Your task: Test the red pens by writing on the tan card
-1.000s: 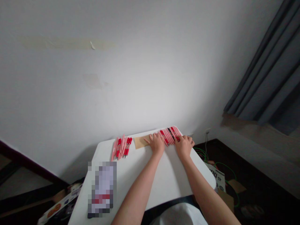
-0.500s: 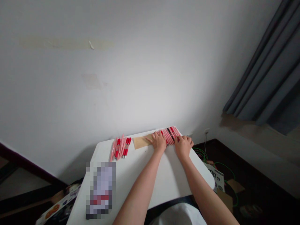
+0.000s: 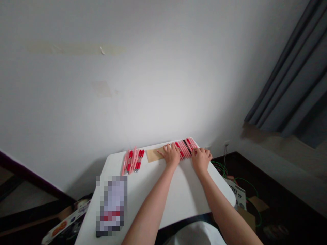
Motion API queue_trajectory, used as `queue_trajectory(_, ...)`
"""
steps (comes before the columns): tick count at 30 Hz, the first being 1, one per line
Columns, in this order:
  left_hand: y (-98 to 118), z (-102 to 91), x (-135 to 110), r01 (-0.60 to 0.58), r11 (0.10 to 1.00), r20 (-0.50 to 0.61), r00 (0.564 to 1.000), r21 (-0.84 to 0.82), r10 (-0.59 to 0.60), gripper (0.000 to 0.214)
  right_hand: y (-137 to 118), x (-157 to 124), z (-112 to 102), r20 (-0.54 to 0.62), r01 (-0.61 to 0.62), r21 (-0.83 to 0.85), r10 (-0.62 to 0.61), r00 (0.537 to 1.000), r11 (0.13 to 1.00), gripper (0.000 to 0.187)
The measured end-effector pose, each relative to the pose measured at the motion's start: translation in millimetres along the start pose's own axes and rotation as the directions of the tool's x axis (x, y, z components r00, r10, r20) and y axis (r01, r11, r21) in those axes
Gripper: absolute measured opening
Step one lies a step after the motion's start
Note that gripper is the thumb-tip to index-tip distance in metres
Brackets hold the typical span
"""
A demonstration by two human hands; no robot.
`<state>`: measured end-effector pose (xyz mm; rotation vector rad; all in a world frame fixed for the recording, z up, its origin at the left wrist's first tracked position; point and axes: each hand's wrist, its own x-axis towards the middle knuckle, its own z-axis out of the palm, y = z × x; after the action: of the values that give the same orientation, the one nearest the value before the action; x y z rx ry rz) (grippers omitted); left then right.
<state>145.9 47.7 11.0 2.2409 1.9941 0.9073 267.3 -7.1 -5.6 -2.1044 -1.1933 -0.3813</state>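
A row of pink, red and black pens [image 3: 184, 147] lies side by side near the back right corner of the white table. My left hand [image 3: 172, 157] rests at the row's left side with its fingers spread, some touching the pens. Under its outstretched thumb side lies a tan piece of paper or card [image 3: 154, 155], partly hidden by the hand. At the row's lower right end, my right hand [image 3: 201, 160] is curled with its fingers bent, touching the pens there. What sits within those fingers is hidden. A second, looser group of pink and red pens [image 3: 133, 161] lies farther left.
The white table [image 3: 143, 190] stands against a wall. A blurred-out pale object [image 3: 112, 204] lies at its left front. Beyond the right edge, green cables [image 3: 219, 167] and boxes [image 3: 238, 195] are on the floor. A grey curtain [image 3: 291, 92] hangs at the right.
The view has shifted slightly, so everything appears a little farther right. My left hand's fingers have moved slightly at the row's left side. My right hand stays at the lower right end.
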Motion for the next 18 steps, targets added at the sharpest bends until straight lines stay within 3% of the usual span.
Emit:
queue_trajectory(6, -24, -20.2, 2, -0.005, 0.998, 0.001, 1.0, 0.055, 0.005, 0.037, -7, -1, 0, 0.03, 0.05, 0.049, -0.051, 0.998, 0.998, 0.025)
queue_trajectory(11, -49, -39.7, 0, -0.004, 0.993, -0.027, 1.0, 0.116, 0.007, 0.039, -23, -6, 0, 0.09, 0.175, 0.098, -0.183, 0.979, 0.98, 0.024)
queue_trajectory(18, -81, -62.3, -22, 0.0, 0.982, -0.09, 0.996, 0.19, 0.017, 0.037, -60, -18, 5, 0.139, 0.402, 0.268, -0.448, 0.883, 0.876, 0.024)
